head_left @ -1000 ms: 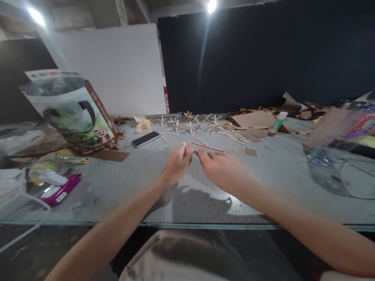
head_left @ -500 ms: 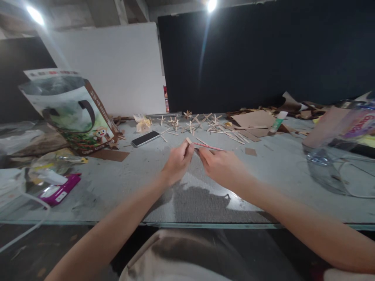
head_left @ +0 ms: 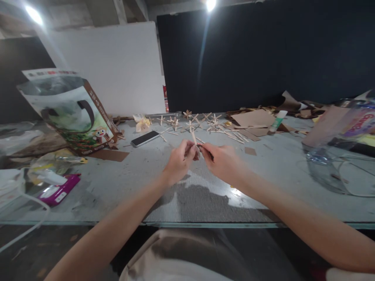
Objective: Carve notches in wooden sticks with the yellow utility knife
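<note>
My left hand (head_left: 182,158) pinches a pale flat wooden craft stick (head_left: 193,137), which points up and away from me over the table. Close beside it, my right hand (head_left: 220,158) is closed, its thumb and forefinger meeting the stick's lower end. A thin red-patterned rod is in my right fingers; only a bit of red and a dark part show, so its kind is unclear. Beyond my hands lie several crossed wooden sticks (head_left: 191,127) and a pile of loose sticks (head_left: 234,136).
On the left are a phone (head_left: 145,138), a large printed bag (head_left: 73,121), a magenta device (head_left: 60,191) and a white cable (head_left: 35,224). Cardboard pieces (head_left: 254,118), a glue stick (head_left: 278,121) and a clear plastic bottle (head_left: 325,156) are on the right. The table edge (head_left: 211,225) runs before me.
The craft stick in my left hand has turned and now points upward, showing more of its length. My right hand has shifted slightly, and the red-patterned rod is now mostly hidden.
</note>
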The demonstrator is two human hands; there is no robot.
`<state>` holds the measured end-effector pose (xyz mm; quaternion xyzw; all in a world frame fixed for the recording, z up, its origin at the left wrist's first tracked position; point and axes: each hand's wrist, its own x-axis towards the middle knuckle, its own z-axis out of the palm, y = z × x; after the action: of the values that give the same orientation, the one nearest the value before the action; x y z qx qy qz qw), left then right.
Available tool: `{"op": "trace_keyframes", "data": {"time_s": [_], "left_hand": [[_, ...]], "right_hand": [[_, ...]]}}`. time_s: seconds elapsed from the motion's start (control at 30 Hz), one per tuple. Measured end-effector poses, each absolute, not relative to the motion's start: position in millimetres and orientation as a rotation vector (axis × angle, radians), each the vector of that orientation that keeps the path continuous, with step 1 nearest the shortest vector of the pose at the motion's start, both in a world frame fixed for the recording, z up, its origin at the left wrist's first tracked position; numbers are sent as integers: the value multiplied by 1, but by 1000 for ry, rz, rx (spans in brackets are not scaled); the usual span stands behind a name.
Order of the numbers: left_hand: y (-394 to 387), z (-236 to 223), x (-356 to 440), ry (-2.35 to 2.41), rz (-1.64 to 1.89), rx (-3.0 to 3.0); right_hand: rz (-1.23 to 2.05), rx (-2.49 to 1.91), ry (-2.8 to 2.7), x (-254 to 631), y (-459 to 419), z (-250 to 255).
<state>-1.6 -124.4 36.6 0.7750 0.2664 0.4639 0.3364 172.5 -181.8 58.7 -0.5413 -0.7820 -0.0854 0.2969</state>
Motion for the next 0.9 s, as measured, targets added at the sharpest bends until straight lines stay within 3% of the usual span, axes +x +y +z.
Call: {"op": "trace_keyframes", "data": {"time_s": [0.47,0.9], "left_hand": [[-127,37,3,731,1188,1944],[-128,31,10,791,1269,1846]], "right_hand": [[138,-1353,-1937,169,-179,60],[704,-1171,-1644,158,-179,56]]}}
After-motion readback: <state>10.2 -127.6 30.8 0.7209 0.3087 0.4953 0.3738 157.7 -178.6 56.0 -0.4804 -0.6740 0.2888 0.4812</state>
